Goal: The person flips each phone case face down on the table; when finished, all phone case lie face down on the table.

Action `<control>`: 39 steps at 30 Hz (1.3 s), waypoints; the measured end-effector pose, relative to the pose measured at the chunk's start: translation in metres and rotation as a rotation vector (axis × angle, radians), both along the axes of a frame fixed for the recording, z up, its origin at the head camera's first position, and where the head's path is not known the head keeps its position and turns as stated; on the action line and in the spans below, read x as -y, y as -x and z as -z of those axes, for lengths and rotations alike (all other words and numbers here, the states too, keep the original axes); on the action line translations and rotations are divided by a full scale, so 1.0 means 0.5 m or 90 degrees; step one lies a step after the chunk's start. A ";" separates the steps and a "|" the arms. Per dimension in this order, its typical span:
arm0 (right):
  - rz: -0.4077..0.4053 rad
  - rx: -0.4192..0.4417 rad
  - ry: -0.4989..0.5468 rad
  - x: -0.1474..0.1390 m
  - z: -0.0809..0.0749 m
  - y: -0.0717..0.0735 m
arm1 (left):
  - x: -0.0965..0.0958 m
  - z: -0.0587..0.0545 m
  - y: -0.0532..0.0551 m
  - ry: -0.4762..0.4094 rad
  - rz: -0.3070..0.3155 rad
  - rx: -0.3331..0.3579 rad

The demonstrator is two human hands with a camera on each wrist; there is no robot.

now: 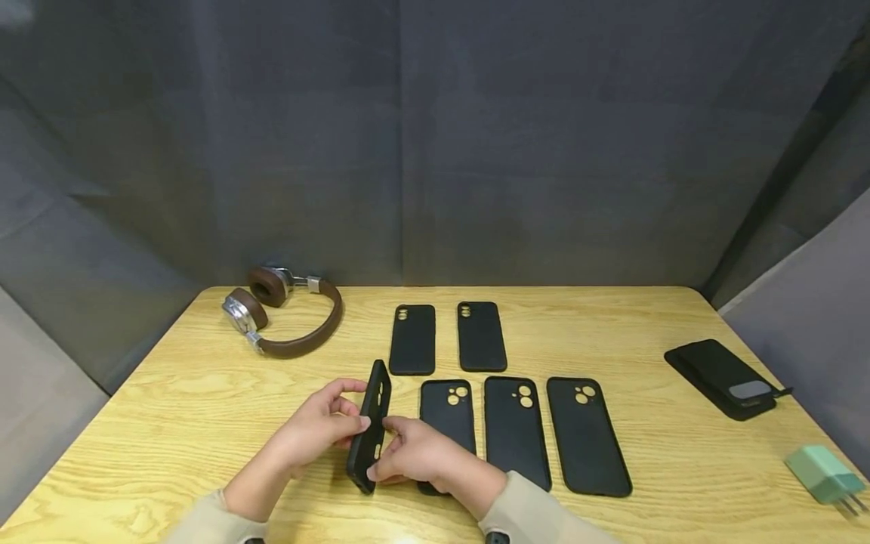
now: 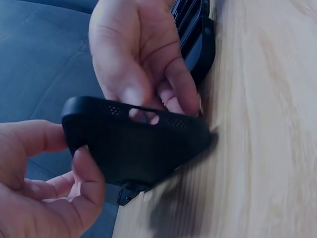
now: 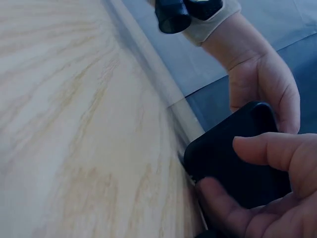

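A black phone case (image 1: pixel 374 442) stands on its long edge, tilted, near the front of the table. My left hand (image 1: pixel 313 423) grips it from the left, thumb on one face and fingers around the edge. On the other side, my right hand (image 1: pixel 421 453) holds the lower part between thumb and fingers. The left wrist view shows the end of the case (image 2: pixel 138 148), with speaker holes and a port cutout. In the right wrist view, the right thumb (image 3: pixel 257 148) lies over the case (image 3: pixel 218 153).
Three black phone cases lie in a row to the right, the nearest (image 1: pixel 448 412) partly behind my right forearm. Two more, one a case (image 1: pixel 412 344), lie farther back. Brown headphones (image 1: pixel 299 344) sit back left; a black pouch-like item (image 1: pixel 720 378) and green plug adapter (image 1: pixel 822 472) lie right.
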State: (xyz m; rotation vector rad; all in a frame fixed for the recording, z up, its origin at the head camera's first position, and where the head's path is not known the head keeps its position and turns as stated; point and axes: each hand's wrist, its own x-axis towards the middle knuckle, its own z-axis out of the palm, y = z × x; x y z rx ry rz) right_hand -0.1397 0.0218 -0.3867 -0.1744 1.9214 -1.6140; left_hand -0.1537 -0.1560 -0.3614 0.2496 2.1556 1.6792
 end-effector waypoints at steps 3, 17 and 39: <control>0.005 0.006 0.012 -0.012 -0.006 -0.004 | -0.008 0.003 -0.002 0.000 0.001 -0.001; 0.038 0.056 0.161 -0.024 -0.023 -0.019 | -0.034 0.009 -0.007 -0.017 0.018 -0.001; 0.104 0.043 0.180 -0.008 -0.018 -0.021 | -0.044 0.019 -0.008 -0.056 0.002 0.030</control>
